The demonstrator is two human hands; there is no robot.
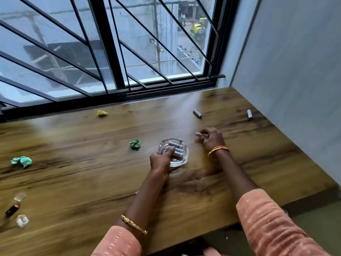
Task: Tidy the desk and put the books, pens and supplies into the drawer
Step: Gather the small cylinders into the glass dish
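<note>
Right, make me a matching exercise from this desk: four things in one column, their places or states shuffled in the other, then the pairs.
Things
1. glass dish
2. yellow paper ball
3. right hand
4. green paper ball

Places or states
A. near the window frame
B. gripped by the left hand, batteries inside
C. just left of the dish
D. fingers curled round a battery

Pairs: 1-B, 2-A, 3-D, 4-C

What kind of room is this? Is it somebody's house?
Probably a room in a home or small office, upstairs. A long wooden desk runs along a barred window that looks down on a street, and batteries and crumpled paper lie scattered on it.
</note>
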